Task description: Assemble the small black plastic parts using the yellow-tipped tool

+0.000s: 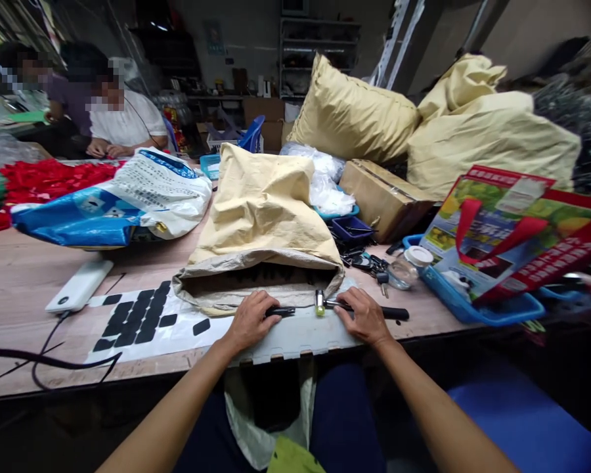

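My left hand rests at the table's front edge, its fingers closed on a small black tool. To the right, my right hand lies over the handle of a small hammer, fingers bent around it. The hammer's metal head points left, between my hands. Under both hands is a grey-white board. Just beyond them a cream cloth sack lies with its dark open mouth towards me. A white sheet with black stickers is left of my left hand.
A white power bank with a cable lies left, below a blue-and-white bag. At right are keys and fobs, a jar and a blue basket holding a red bag. Two people sit at back left.
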